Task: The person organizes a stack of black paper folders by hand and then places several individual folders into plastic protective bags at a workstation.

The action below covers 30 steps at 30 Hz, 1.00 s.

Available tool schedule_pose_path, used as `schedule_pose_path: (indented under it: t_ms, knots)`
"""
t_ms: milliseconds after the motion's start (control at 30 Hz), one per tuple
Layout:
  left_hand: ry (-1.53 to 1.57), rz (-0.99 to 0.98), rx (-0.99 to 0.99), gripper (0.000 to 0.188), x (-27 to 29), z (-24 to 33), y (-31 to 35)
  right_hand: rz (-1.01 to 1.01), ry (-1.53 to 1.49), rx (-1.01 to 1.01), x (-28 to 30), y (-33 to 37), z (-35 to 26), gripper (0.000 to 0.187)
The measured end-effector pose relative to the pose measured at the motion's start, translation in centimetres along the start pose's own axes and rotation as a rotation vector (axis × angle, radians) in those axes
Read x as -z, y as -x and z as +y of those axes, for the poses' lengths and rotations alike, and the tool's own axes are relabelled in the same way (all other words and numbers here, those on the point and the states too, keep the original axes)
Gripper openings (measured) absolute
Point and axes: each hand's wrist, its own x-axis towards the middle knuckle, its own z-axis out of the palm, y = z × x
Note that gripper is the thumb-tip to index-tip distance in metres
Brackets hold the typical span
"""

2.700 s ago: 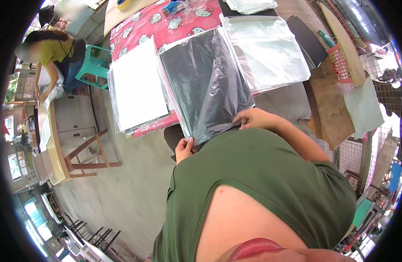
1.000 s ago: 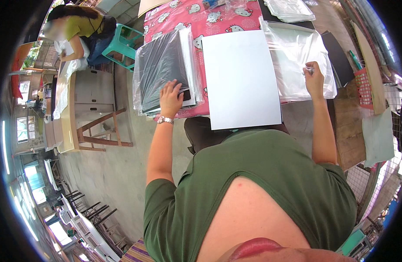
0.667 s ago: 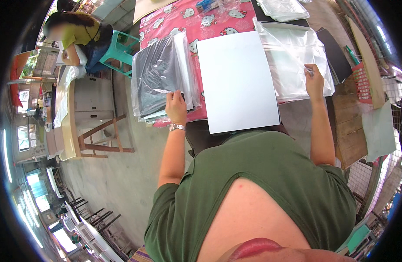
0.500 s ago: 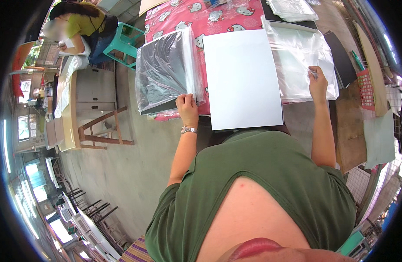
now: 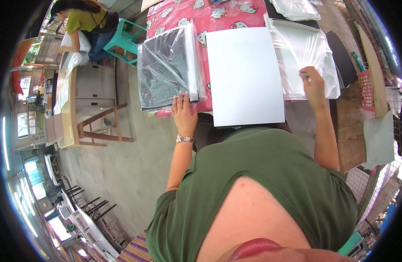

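With its fingers stretched out, my left hand [image 5: 184, 114] lies at the near edge of a stack of black sheets in clear plastic sleeves [image 5: 164, 65]. My right hand [image 5: 313, 85] is closed in a pinch on a clear plastic sleeve [image 5: 299, 46], drawing its film into creases that run away from the fingers. This sleeve lies on a pile of similar clear sleeves at the right. Between the two piles is a large blank white sheet [image 5: 245, 76], its near edge close to my body.
A pink patterned cloth [image 5: 179, 9] covers the table. More packed clear sleeves [image 5: 295, 9] lie at the far right. Black sheets [image 5: 342, 59] and a red basket [image 5: 366, 89] are to the right. At the far left a person [image 5: 85, 28] sits on a green stool [image 5: 122, 41] by a wooden table.
My left fingers have opened and spread at the stack's near edge. My right hand has moved left, pulling the sleeve's film into creases.
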Motion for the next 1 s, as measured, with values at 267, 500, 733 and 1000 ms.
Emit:
schedule_pose_path:
  t_ms: [267,500,733,1000]
  knots:
    - [1.316,-0.461,0.14,0.046,6.4,8.5,-6.2,-0.734,-0.409,0.318,-1.4,0.6,-14.0,0.033]
    - [1.453,-0.569,0.455,0.01,7.5,12.2,-10.8,-0.538,-0.613,-0.121,-0.7,-4.1,-13.5,0.035]
    - [1.561,-0.388,0.435,0.017,5.8,11.9,-10.8,-0.485,-0.832,-0.389,-3.9,-3.3,-11.7,0.01]
    - [1.584,-0.517,0.416,0.012,6.0,12.0,-11.3,-0.511,-0.69,-0.227,-4.4,-4.0,-12.0,0.003]
